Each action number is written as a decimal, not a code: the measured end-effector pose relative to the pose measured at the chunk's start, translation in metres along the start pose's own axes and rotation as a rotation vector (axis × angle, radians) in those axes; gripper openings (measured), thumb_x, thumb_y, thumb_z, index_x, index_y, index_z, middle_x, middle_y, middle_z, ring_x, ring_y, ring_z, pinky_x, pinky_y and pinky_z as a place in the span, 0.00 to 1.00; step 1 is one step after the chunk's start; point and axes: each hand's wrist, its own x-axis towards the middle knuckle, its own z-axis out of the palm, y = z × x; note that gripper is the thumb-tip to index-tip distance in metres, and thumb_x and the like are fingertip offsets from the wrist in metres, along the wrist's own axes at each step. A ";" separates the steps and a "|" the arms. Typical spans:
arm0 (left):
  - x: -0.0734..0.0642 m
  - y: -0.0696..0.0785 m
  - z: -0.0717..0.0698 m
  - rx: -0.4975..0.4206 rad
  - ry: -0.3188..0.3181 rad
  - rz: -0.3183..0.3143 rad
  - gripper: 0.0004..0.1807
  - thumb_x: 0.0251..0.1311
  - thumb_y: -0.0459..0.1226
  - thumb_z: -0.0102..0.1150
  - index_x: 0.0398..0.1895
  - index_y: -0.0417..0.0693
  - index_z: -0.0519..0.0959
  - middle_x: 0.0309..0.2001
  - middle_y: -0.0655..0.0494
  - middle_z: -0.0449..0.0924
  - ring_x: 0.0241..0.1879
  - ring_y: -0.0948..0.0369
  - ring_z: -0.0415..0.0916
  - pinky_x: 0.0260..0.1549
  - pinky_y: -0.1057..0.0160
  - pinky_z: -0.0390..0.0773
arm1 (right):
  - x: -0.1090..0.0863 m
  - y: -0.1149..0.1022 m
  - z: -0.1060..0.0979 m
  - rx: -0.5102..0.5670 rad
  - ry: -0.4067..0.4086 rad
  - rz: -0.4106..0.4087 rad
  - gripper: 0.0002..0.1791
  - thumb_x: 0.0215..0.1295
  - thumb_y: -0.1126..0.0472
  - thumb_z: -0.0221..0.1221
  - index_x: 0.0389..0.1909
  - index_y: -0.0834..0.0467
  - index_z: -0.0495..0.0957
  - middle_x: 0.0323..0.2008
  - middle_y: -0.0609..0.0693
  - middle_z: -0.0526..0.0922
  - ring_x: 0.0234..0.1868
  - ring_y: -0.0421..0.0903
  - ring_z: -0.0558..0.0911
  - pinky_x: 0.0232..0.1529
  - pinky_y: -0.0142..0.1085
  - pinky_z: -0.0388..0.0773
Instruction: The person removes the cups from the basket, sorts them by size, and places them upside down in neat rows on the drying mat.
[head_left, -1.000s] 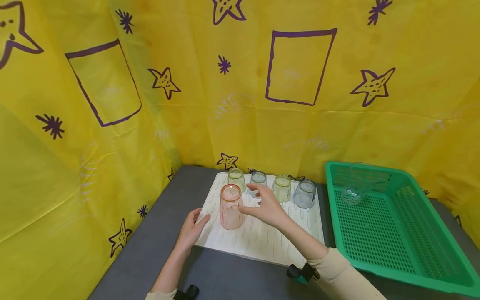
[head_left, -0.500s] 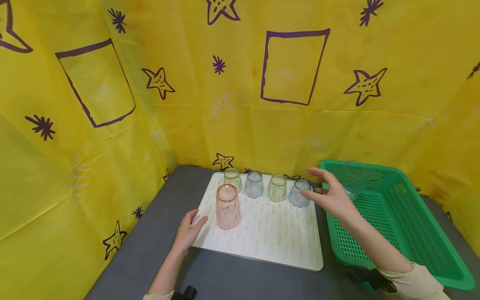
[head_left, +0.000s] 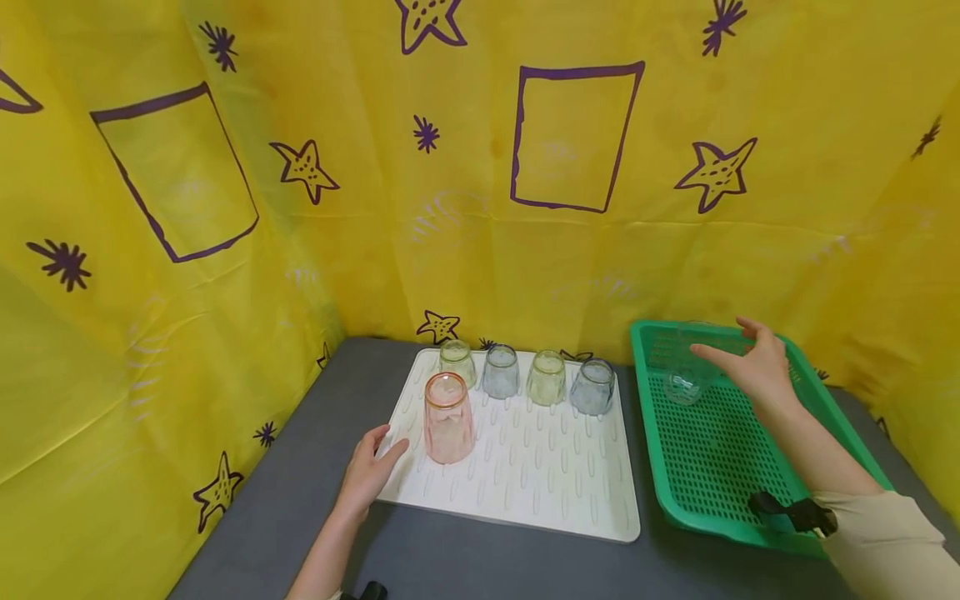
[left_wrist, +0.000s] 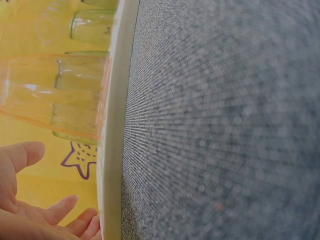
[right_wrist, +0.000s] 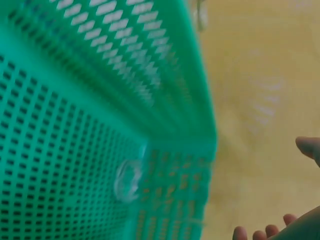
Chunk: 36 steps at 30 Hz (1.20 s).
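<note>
My left hand [head_left: 367,471] lies beside the left edge of the white ridged mat [head_left: 540,483], fingers loosely bent and holding nothing. Close to it, apart from the fingers, a tall pink glass [head_left: 448,429] stands upside down on the mat. Above the green basket [head_left: 652,467] hovers my right hand [head_left: 761,375], thumb and fingers spread with nothing between them. A tall clear glass [head_left: 682,388] stands in the basket's far left corner, just left of that hand; its upper part is hard to make out. The right wrist view shows the clear glass [right_wrist: 127,181] blurred.
Along the mat's back edge stand several short glasses in a row, among them a green glass [head_left: 546,385] and a blue glass [head_left: 592,393]. A yellow patterned cloth [head_left: 450,250] hangs behind and at the left. The table [head_left: 480,558] is dark grey.
My right hand has moved away from the pink glass, rightward past the short glasses, to over the basket. The left hand has stayed by the mat. The head view has shifted slightly.
</note>
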 end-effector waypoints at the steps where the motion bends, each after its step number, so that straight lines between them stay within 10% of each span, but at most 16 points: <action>1: 0.000 0.000 0.000 0.002 0.002 0.003 0.33 0.65 0.45 0.59 0.66 0.34 0.64 0.65 0.33 0.64 0.65 0.40 0.60 0.62 0.41 0.61 | 0.003 0.003 -0.001 -0.002 0.008 0.015 0.55 0.62 0.44 0.63 0.76 0.63 0.41 0.71 0.73 0.42 0.64 0.73 0.51 0.54 0.64 0.59; 18: -0.002 -0.002 0.000 -0.013 0.016 0.006 0.33 0.65 0.45 0.59 0.66 0.33 0.65 0.64 0.33 0.64 0.65 0.39 0.60 0.62 0.41 0.62 | 0.032 0.035 0.013 -0.062 -0.017 0.144 0.62 0.60 0.39 0.62 0.75 0.67 0.31 0.69 0.78 0.41 0.65 0.79 0.50 0.58 0.68 0.58; 36: -0.003 -0.003 -0.001 -0.020 0.016 0.015 0.33 0.65 0.45 0.60 0.66 0.32 0.64 0.64 0.33 0.64 0.65 0.40 0.61 0.62 0.41 0.61 | 0.031 0.038 0.012 -0.097 -0.043 0.096 0.60 0.60 0.37 0.61 0.72 0.73 0.42 0.69 0.77 0.48 0.64 0.76 0.56 0.55 0.65 0.65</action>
